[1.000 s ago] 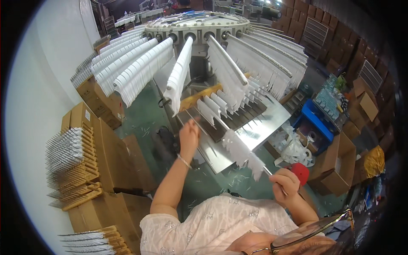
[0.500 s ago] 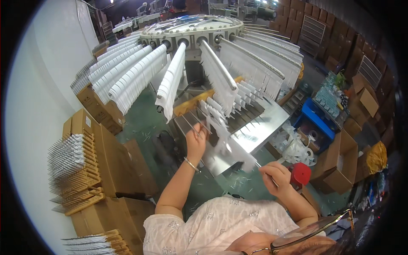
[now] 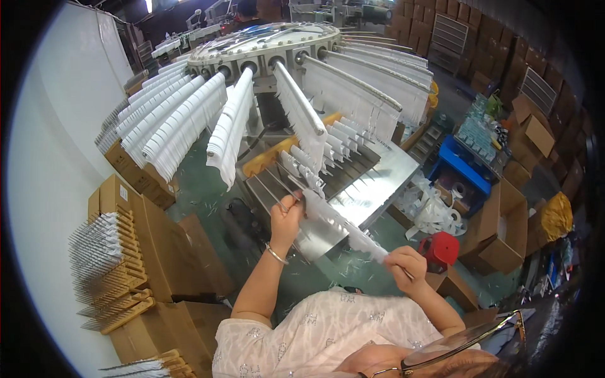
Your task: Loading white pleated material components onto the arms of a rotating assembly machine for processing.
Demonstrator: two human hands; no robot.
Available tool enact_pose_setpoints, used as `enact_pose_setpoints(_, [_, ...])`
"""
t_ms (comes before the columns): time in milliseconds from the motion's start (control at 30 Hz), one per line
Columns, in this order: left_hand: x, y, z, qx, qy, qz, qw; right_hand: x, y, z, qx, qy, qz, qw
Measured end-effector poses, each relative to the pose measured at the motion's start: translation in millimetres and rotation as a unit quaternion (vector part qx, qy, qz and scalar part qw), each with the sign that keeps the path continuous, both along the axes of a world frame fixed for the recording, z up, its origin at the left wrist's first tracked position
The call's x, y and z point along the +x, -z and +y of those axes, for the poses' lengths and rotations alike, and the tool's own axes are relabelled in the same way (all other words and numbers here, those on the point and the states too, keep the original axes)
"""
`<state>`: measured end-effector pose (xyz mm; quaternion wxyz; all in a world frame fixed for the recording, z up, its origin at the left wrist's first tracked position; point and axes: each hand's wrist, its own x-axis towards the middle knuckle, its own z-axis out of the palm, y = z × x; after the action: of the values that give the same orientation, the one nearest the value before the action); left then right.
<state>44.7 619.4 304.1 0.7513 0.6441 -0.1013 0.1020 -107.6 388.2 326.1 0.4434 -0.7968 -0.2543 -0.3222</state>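
Note:
My right hand [image 3: 406, 271] is closed round the near end of a thin metal rod [image 3: 410, 275]. Soft white strips [image 3: 343, 228] hang in a row along that rod, which slants up and left to my other hand. My left hand [image 3: 287, 219], with a bracelet at the wrist, pinches at the tips of thin metal rods that stick out from a wooden bar [image 3: 268, 157]. The far end of the white row meets its fingers. More white bunches [image 3: 343, 135] sit on other rods of this rack, over a shiny metal table [image 3: 378, 179].
Ahead stands a round machine [image 3: 265, 47] with long arms radiating out, draped in white strips [image 3: 233, 126]. Pin racks [image 3: 107, 252] lean on cardboard boxes at left. At right are a blue bin [image 3: 463, 167], a red container [image 3: 439, 250] and an open carton [image 3: 498, 230].
The white row, blurred before, now lies straighter between my hands. My right hand has moved slightly down, and my left hand stays at the rod tips. The whole view has shifted a little.

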Motion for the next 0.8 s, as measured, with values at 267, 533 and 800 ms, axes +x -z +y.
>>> enact_pose_setpoints(267, [-4, -4, -2, 0.044, 0.220, -0.044, 0.973, -41, -1, -24, 0.083, 0.021, 0.018, 0.996])
enact_pose_setpoints(533, [11, 7, -1, 0.321, -0.120, -0.182, 0.922, -9, -43, -11, -0.011, 0.021, 0.046, 0.999])
enact_pose_setpoints(800, [35, -1, -8, 0.402, -0.158, -0.249, 0.867, 3, -50, 8, 0.090, 0.012, 0.138, 0.986])
